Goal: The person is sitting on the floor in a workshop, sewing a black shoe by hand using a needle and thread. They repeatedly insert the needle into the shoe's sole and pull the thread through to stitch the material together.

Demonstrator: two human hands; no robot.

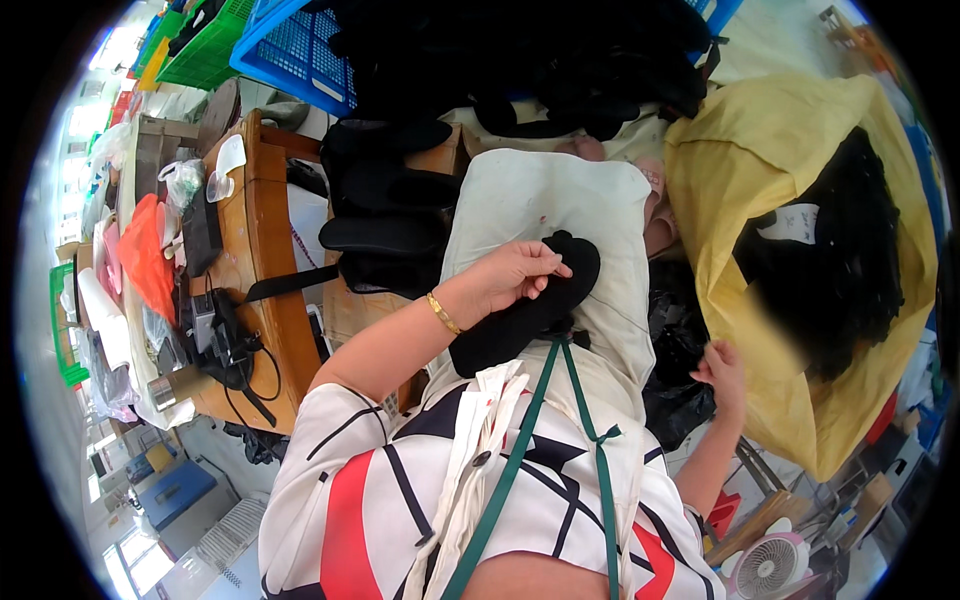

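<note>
A long black sole-shaped piece (500, 335), perhaps a slipper, lies slantwise on the white cloth-covered pad (500, 185) over my lap. My left hand (520, 272) is above its upper part, touching it or nearly so. The fingers there are curled, thumb and forefinger pinched together; anything between them is too small to make out. Off to the right, my right hand (720, 372) is raised beside the yellow sack, apart from the black piece. Its fingers are closed in a pinch too, and I cannot see what they hold.
Similar black pieces (385, 235) are stacked left of the pad. Beyond stands a blue crate (300, 60) heaped with black items. The open yellow sack (770, 130) holds more black pieces. A wooden table (265, 330) is at left, a small fan (770, 565) lower right.
</note>
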